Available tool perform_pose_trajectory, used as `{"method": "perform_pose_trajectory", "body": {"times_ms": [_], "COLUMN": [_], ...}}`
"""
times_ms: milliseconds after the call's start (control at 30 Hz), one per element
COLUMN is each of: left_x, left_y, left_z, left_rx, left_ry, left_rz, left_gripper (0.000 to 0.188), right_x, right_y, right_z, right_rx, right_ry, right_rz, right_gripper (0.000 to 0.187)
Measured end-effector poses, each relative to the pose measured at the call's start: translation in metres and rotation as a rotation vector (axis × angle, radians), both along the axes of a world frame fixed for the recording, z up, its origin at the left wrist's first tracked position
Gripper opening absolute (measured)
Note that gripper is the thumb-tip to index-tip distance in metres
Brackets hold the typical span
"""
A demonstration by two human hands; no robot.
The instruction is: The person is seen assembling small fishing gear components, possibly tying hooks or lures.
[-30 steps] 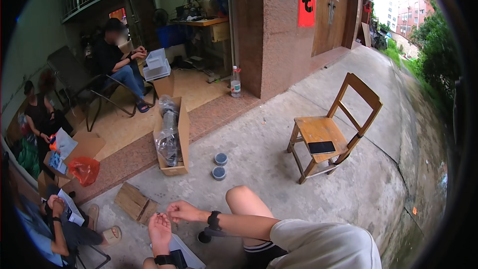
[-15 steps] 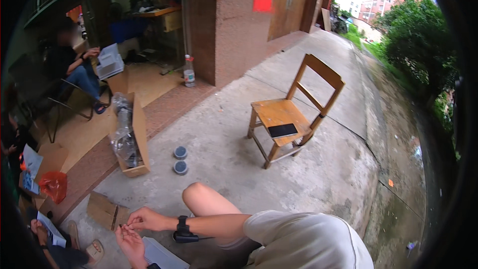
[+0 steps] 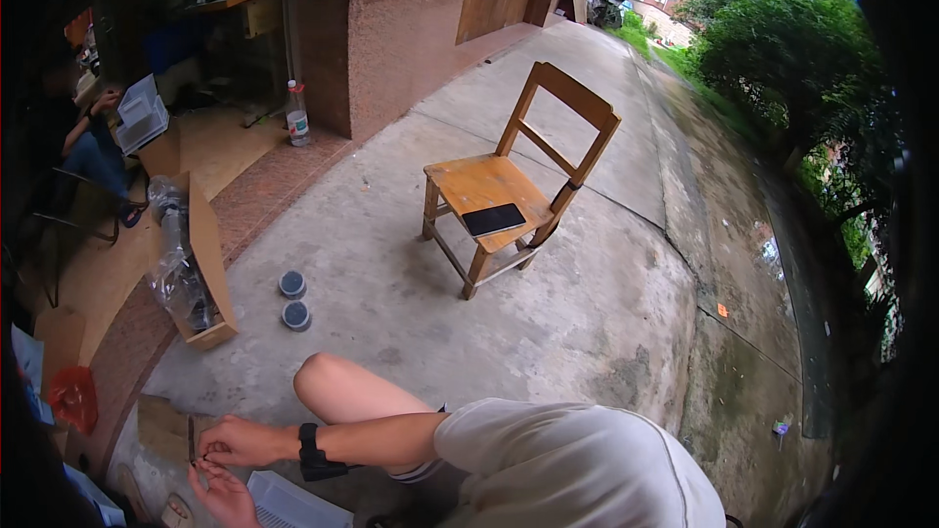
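My right hand [image 3: 240, 441] reaches across from the right, its fingers pinched around a slim dark stick-like tool [image 3: 192, 437] that points upward. Just below it is my left hand [image 3: 227, 499], palm turned up. Its curled fingertips meet the right hand's at a small dark spot, too small to name. A black band with a dark box-like device [image 3: 319, 464] circles my right wrist. Under the hands lies a whitish ribbed plastic tray [image 3: 298, 501], partly hidden by the left hand and my leg. Behind the hands, a flattened piece of brown cardboard [image 3: 161, 427] rests on the concrete.
Two small round tubs [image 3: 293, 299] stand beyond my knee. A wooden chair [image 3: 489, 188] bears a black phone [image 3: 494, 220]. Left are a long carton [image 3: 217, 279] with clear plastic wrap, a red bag [image 3: 74, 399], a bottle [image 3: 297, 117] and a seated person [image 3: 93, 152] holding white trays.
The whole view has swung right, so the surroundings sit farther left. The slim dark tool now stands up from my right fingers; before, only a tiny dark bit showed between the hands.
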State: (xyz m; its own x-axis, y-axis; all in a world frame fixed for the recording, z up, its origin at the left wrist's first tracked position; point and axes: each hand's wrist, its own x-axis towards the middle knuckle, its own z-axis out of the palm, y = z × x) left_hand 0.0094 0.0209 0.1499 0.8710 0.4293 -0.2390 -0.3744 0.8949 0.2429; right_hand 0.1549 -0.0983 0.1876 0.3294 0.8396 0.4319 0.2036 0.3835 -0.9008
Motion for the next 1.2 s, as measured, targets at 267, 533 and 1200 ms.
{"method": "perform_pose_trajectory", "body": {"times_ms": [267,533,1200], "left_x": [-0.006,-0.011,-0.013], "left_y": [0.007,0.012,-0.022], "left_z": [-0.011,-0.021,0.037], "left_rx": [0.047,0.052,0.025], "left_ry": [-0.135,0.103,0.023], "left_rz": [-0.013,0.211,-0.056], "left_gripper": [0.028,0.028,0.023], "right_x": [-0.001,-0.011,0.002], "right_y": [0.004,0.009,-0.004], "right_z": [0.001,-0.006,0.007], "right_rx": [0.095,0.141,0.095], "right_ry": [-0.105,-0.223,-0.064], "right_rz": [-0.114,-0.188,0.088], "right_gripper": [0.009,0.009,0.012]}}
